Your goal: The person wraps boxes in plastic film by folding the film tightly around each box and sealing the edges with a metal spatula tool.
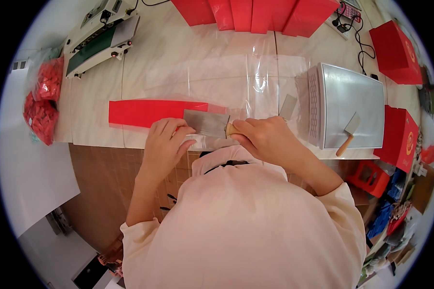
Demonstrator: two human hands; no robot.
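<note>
My right hand [267, 137] grips the short wooden handle [232, 130] of a wide metal scraper. The scraper's flat grey blade [207, 124] points left and lies against the right end of a long red box [152, 112]. Clear plastic film [218, 108] wraps that box and extends past its end. My left hand [165, 144] is at the box's near side, fingers bent and apart, its fingertips close to the blade's left edge. Whether those fingertips pinch any film cannot be made out.
A metal-topped hot plate [347, 103] stands at right with a second scraper [350, 129] on it. Several red boxes [250, 14] line the back. A sealing machine [101, 41] stands back left, beside bags of red pieces [46, 96]. A loose grey plate [288, 106] lies near the film.
</note>
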